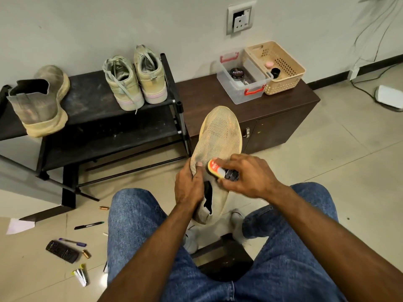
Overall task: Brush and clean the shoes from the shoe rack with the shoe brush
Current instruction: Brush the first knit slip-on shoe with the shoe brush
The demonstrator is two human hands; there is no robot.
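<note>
1. Two forearms are extended forward over denim-clad knees point(139, 225), converging above the gap between them.
2. The left hand point(188, 185) is wrapped around the collar of a beige mesh shoe point(218, 136), with the thumb pressed on the upper's edge and the fingers curled at the opening; the shoe is held with its toe pointing away and up.
3. The right hand point(246, 175) is angled inward with the wrist bent, and a small shoe brush point(218, 171) with an orange-and-white label is gripped between curled fingers and thumb and pressed against the shoe's upper near the collar.
4. On the floor to the left, pens, a remote control point(62, 251) and small batteries are scattered.
5. Farther off, a black shoe rack point(98, 118) is seen; one matching beige shoe point(39, 101) and a pair of pale sneakers point(133, 77) are placed on its top shelf.
6. Beside the rack, a dark cabinet point(283, 118) carries a clear box point(242, 90) holding a polish tin point(236, 73), touching a beige basket point(283, 81).
</note>
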